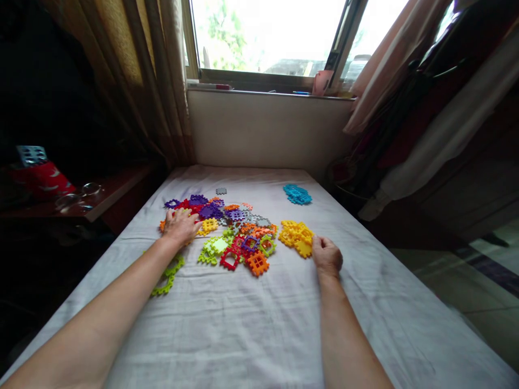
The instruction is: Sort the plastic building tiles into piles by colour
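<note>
Over the left part of a mixed pile of plastic interlocking tiles [233,216], my left hand [180,226] reaches with its fingers apart, touching red and orange tiles. A yellow tile [208,226] lies just right of its fingers. My right hand [326,255] is closed at the right edge of a heap of yellow tiles [295,235]; what its curled fingers hold, if anything, is hidden. Lime green tiles [168,276] lie partly behind my left forearm. Farther back on the right is a heap of blue tiles [297,194].
A pale sheet [227,335] covers the surface under the tiles. One grey tile [221,191] lies apart at the back. On a side table at left are a red container [44,181] and glasses [79,197]. A pink cup [322,82] stands on the windowsill; clothes hang at right.
</note>
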`<state>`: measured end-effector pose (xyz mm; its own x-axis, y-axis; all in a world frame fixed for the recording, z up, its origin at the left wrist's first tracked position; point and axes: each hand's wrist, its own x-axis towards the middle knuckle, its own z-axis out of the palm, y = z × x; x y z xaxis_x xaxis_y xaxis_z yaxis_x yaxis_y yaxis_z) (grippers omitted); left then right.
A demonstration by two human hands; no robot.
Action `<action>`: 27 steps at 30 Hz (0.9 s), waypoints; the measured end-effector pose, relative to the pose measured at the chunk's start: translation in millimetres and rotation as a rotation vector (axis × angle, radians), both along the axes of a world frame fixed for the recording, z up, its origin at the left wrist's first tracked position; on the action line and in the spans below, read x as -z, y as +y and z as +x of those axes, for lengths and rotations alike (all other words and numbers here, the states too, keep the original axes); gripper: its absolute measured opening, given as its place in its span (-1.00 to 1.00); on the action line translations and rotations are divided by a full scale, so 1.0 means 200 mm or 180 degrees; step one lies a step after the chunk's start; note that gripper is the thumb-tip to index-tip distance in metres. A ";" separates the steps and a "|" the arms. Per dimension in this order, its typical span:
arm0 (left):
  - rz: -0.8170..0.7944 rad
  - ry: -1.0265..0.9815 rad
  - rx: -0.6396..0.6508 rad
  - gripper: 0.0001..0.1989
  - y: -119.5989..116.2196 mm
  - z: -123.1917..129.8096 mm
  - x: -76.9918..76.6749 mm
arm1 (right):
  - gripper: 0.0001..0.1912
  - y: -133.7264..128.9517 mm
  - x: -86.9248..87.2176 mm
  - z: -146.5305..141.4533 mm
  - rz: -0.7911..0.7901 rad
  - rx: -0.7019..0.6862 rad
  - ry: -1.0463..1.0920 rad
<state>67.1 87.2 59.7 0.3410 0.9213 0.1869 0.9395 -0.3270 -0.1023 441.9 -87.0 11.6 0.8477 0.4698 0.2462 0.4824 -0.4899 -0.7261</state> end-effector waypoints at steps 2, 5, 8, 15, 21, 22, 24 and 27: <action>0.0029 -0.0193 0.0260 -0.59 -0.05 0.10 0.00 | -0.68 0.00 -0.01 -0.01 -0.0034 -0.0008 0.0036; -0.0381 -0.0447 0.0577 -0.51 -0.16 0.32 0.03 | -0.68 0.00 -0.03 -0.02 -0.0082 -0.0002 0.0086; -0.0580 -0.0545 0.0802 -0.48 -0.28 0.49 0.06 | -0.68 -0.01 -0.04 -0.03 -0.0115 -0.0018 0.0118; -0.0345 -0.0652 0.1100 -0.62 -0.34 0.44 0.05 | -0.66 -0.01 -0.05 -0.03 -0.0152 -0.0049 0.0145; -0.0372 -0.0217 0.0306 -0.71 -0.17 0.20 -0.03 | -0.68 -0.01 -0.06 -0.04 -0.0183 -0.0032 0.0187; -0.0412 -0.0196 0.0280 -0.73 -0.15 0.18 -0.04 | -0.69 -0.01 -0.06 -0.04 -0.0175 -0.0027 0.0187; -0.0446 -0.0194 0.0240 -0.75 -0.14 0.16 -0.03 | -0.69 -0.01 -0.06 -0.04 -0.0157 -0.0004 0.0194; -0.0423 -0.0291 0.0204 -0.76 -0.14 0.14 -0.02 | -0.68 -0.01 -0.07 -0.03 -0.0069 0.0112 0.0172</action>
<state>94.3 58.5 63.3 0.3871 0.9169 0.0977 0.9196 -0.3915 0.0310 435.3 -89.3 25.1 0.8756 0.4443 0.1897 0.4250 -0.5218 -0.7396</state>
